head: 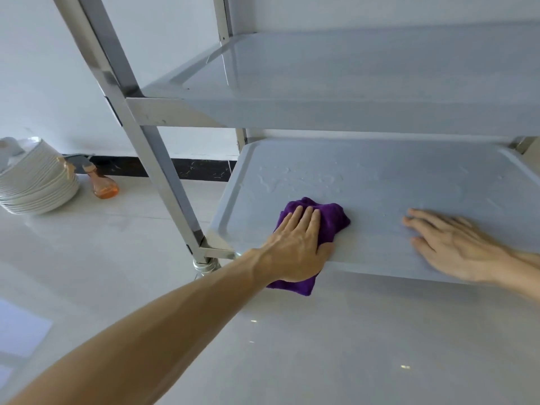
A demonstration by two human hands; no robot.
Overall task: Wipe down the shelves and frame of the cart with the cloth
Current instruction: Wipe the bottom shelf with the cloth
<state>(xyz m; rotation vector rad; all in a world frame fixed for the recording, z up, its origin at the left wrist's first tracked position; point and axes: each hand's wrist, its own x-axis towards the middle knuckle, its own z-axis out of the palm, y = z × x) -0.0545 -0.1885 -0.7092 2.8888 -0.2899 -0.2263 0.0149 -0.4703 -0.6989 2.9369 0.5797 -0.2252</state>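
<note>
You press the purple cloth (327, 220) flat under your left hand (295, 247) at the lower shelf's (380, 176) near-left edge. Sweep toward 12 o'clock through the wet streaks (280, 178), overlapping passes. Right hand (450, 244) lies flat, fingers spread, at 3 o'clock, holding nothing, bracing the cart.

A purple cloth (315, 220) is pressed flat under the left hand (295, 247) near the front left corner of a steel cart's lower shelf (380, 182), where streaks of liquid are seen. The right hand (450, 244), blurred, is laid open on the same shelf. An upper shelf (350, 71) and frame post (155, 147) are seen above; stacked white plates (38, 185) and an orange spray bottle (102, 182) are seen on the floor.
</note>
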